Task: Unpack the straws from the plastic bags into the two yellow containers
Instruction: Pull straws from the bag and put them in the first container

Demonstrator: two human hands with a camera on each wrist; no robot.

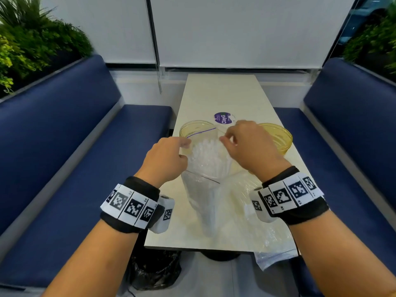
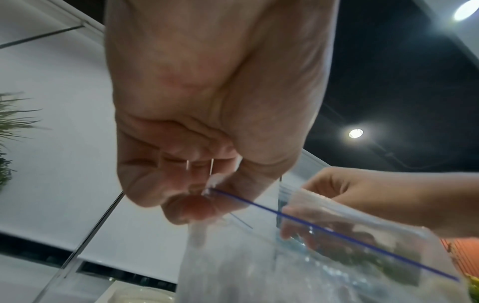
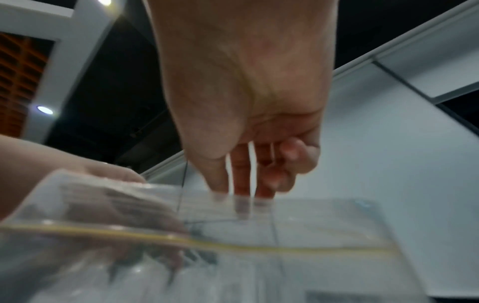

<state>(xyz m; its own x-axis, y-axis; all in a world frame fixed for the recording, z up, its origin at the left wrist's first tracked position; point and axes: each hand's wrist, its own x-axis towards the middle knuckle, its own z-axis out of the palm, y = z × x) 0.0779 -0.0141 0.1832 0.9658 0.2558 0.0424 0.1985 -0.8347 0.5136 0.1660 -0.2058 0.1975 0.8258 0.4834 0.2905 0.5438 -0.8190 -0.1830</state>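
Both hands hold the plastic bag [image 1: 205, 159] of straws [image 1: 206, 154] above the bench [image 1: 222, 91]; left hand [image 1: 166, 158] pinches its zip corner, right hand [image 1: 246, 144] its rim; only the head view shows the two yellow containers [image 1: 196, 128] behind; wrist views show the fingertips [image 2: 189, 209] clamped on plastic.

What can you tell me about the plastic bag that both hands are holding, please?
The plastic bag is clear, with a blue zip line along its mouth, and packed with white straws. It stands upright above the table, before the yellow containers. The left hand pinches one top corner; the right hand grips the opposite edge.
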